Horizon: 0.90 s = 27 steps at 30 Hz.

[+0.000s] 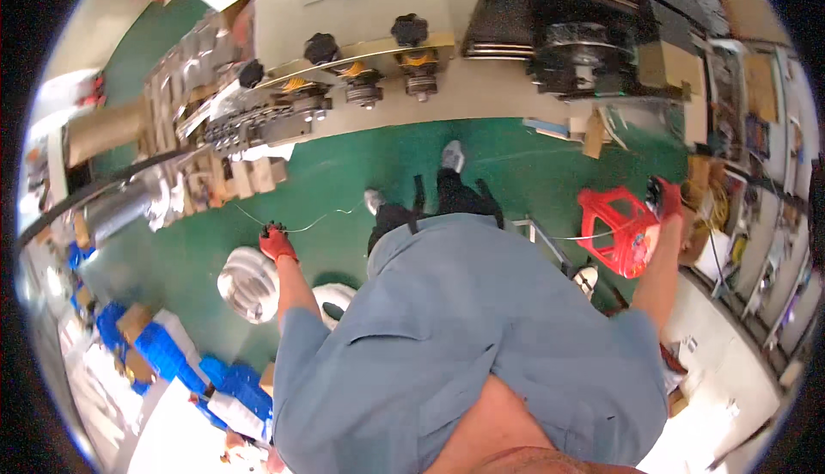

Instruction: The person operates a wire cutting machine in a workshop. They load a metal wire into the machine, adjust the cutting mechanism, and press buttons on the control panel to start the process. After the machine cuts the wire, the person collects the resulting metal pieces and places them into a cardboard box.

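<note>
Standing over green floor, arms spread wide. Left hand, red-gloved with dark fingertips, has fingers curled on a thin pale wire, which runs out to both sides of it above the floor. Silvery wire coil just below that hand. Right hand, also red-gloved, beside a red plastic stool; another pale strand leads toward it, but cannot tell whether its fingers pinch anything. Roller machine ahead, black knobs along its edge.
</note>
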Tool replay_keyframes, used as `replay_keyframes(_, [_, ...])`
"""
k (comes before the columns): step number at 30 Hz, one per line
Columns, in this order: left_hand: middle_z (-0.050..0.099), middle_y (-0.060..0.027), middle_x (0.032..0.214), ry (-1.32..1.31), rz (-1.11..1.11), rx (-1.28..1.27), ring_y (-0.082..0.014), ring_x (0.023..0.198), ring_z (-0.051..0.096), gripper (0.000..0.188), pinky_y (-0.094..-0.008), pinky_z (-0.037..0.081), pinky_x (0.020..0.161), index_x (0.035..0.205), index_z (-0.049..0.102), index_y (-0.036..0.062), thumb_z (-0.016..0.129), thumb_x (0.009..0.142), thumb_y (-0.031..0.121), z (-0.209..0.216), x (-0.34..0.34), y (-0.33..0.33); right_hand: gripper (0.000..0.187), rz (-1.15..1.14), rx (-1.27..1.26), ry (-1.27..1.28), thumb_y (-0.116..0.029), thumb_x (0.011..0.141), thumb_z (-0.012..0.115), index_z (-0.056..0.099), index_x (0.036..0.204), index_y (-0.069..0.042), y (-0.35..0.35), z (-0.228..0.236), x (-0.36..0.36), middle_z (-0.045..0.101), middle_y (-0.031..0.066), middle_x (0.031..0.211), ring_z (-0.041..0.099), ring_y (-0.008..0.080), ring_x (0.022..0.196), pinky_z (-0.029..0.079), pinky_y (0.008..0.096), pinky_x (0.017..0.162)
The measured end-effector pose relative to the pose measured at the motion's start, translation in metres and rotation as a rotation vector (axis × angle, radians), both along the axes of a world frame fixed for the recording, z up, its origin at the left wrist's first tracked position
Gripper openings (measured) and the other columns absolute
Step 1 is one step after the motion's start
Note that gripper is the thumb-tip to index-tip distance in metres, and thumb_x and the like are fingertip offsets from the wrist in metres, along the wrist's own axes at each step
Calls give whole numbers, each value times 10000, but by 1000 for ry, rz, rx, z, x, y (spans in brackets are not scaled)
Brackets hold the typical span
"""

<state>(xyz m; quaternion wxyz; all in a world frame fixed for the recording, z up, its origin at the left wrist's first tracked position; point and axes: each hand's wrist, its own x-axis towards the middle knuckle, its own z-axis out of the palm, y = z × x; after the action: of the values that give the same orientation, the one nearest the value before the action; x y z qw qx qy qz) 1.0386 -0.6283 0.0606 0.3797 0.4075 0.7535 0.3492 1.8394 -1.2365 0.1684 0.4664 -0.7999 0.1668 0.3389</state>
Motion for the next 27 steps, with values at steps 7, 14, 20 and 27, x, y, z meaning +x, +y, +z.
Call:
replay_keyframes(7, [655, -66, 827, -211, -376, -138, -152, 684, 619, 190, -265, 494, 581, 1026, 624, 25, 534, 881, 107, -24, 67, 5, 151, 470, -923, -338, -257, 836, 586, 626, 868, -115, -46, -10, -48, 612, 42, 708, 575, 201, 600, 474, 333, 529])
replay_keyframes(14, [672, -118, 861, 156, -277, -209, -199, 689, 612, 321, -330, 505, 625, 988, 644, -2, 584, 819, 265, -33, 22, 49, 172, 469, -918, -293, -254, 804, 620, 638, 891, -106, -61, 12, -119, 624, 49, 712, 590, 202, 630, 490, 335, 568])
replay_keyframes(20, [626, -171, 1061, 826, -11, -262, -304, 909, 607, 530, -413, 502, 765, 1127, 573, 47, 624, 740, 405, 2, -77, 101, 218, 563, -559, -506, -215, 810, 635, 640, 964, -60, 57, 11, -199, 629, 53, 733, 591, 169, 622, 487, 318, 548])
replay_keyframes(27, [494, -169, 1286, 693, -346, 371, -303, 1117, 523, 697, -393, 437, 939, 1317, 429, 42, 690, 742, 337, 80, -3, 66, 274, 729, 126, -94, -245, 826, 620, 646, 1005, -39, 293, 44, -342, 661, 89, 841, 606, 196, 733, 502, 329, 656])
